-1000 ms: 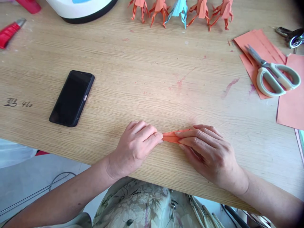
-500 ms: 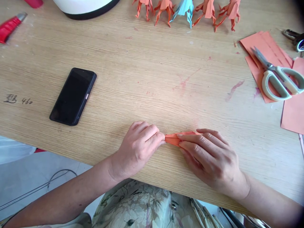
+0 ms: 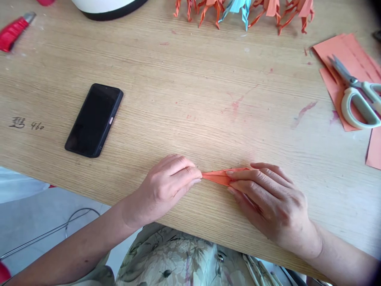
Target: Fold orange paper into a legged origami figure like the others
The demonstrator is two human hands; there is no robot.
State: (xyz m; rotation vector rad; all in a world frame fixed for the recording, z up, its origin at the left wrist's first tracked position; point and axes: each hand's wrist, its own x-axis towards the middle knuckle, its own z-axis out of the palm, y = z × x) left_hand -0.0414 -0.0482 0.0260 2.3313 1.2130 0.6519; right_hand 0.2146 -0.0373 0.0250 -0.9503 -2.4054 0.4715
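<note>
A narrow folded orange paper piece lies flat on the wooden table near its front edge. My left hand is curled, its fingertips pinched at the paper's pointed left tip. My right hand lies over the paper's right part, fingers stretched and pressing it down onto the table. Most of the paper's right end is hidden under those fingers.
A black phone lies at the left. Scissors rest on orange paper sheets at the right edge. Several folded paper figures line the far edge, beside a white appliance base. A red tool sits far left.
My left fingers have slid a little leftward along the paper to its tip, so more of the pointed end shows. The view has shifted slightly.
</note>
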